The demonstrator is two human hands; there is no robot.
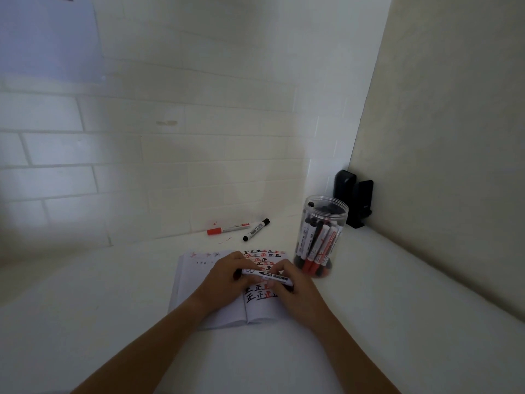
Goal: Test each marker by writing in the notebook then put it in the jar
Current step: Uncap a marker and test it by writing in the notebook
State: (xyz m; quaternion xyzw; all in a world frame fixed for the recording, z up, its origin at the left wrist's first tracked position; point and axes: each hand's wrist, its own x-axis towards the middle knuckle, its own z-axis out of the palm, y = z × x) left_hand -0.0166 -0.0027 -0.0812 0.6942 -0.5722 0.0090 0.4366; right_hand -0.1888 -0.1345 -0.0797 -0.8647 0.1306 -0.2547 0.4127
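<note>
Both my hands hold one white marker (265, 275) level over the open notebook (224, 297). My left hand (227, 275) grips its left end and my right hand (292, 285) pinches its right end. The notebook's right page carries rows of black and red written characters. A clear plastic jar (321, 237) with several red and black markers stands upright to the right of the notebook. Two loose markers lie on the table near the wall: a red-capped marker (227, 228) and a black-capped marker (256, 229).
The white table (113, 322) meets a white tiled wall behind and a beige wall on the right. A black device (353, 197) stands in the corner behind the jar. Small red ink marks stain the table near the loose markers.
</note>
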